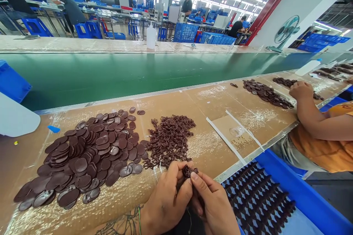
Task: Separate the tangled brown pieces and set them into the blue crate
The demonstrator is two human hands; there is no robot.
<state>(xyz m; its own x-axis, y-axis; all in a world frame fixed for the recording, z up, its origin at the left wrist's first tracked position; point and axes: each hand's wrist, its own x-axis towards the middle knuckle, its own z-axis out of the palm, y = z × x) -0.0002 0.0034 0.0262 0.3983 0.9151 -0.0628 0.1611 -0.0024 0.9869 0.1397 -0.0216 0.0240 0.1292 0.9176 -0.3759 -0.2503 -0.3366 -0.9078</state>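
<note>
My left hand (172, 192) and my right hand (213, 200) meet at the table's front edge, fingers pinched together around a small dark brown curled piece (189, 171). Part of that piece is hidden by my fingertips. Just beyond my hands lies a heap of small brown curly pieces (172, 137). To its left spreads a large pile of flat, glossy brown oval discs (102, 141), some overlapping in stacks. At my lower right, a blue bin (311, 203) holds rows of dark brown assembled pieces (256, 194).
A green conveyor belt (138, 71) runs beyond the brown-covered table (198, 102). White tape strips (226, 141) frame a patch with tiny bits. To the right, a co-worker's arm (311, 112) rests by other brown piles (266, 93). A white bottle (150, 36) stands across the belt.
</note>
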